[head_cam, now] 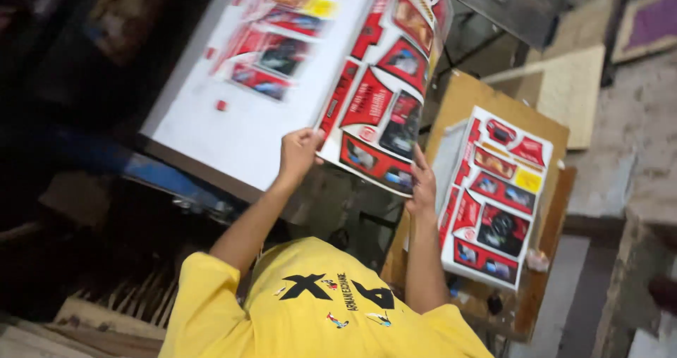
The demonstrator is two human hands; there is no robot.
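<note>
Fingers [309, 138] on the left hand [297, 155] are pinching the printed sheet [384, 97] by its bottom edge, and the right hand [423, 185] is gripping its corner. It's hanging over the right edge of the white tabletop [211, 125]. I'd be keeping both grips level so it isn't creasing.

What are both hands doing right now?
Left hand: closed on the edge of the printed sheet.
Right hand: gripping the same sheet's lower corner.

Dim edges, bright centre, motion blur throughout.
</note>
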